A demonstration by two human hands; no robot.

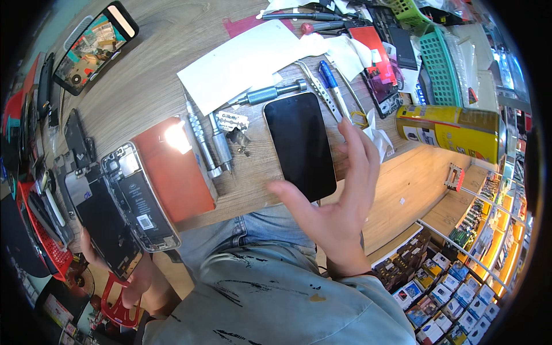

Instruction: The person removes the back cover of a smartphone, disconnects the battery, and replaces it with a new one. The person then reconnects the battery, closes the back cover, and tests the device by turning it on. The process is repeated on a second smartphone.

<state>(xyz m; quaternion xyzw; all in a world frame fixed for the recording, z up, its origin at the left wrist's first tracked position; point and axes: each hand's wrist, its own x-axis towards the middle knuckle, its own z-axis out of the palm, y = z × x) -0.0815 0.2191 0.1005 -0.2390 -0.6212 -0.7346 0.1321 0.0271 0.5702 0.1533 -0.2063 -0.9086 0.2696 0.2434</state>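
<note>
At the left edge of the table my left hand [137, 283] is closed around the lower end of a detached phone screen [103, 215], its flex cables at the top end. Right beside that screen lies an opened phone body [140, 198] with its battery showing, partly over an orange-brown pad [172, 169]. My right hand [339, 213], thumb and fingers spread, hovers at the near end of a black-faced phone [301, 146]; whether it touches the phone I cannot tell. Screwdrivers [199, 135], a razor blade [233, 121] and small dark scraps [238, 138] lie left of that phone.
White paper [241, 66], tweezers [319, 86] and a blue marker [333, 89] lie beyond the phone. A yellow can [451, 131] lies sideways at right, near a green basket [440, 66]. A lit phone [96, 47] rests far left; a red basket [43, 236] stands below it.
</note>
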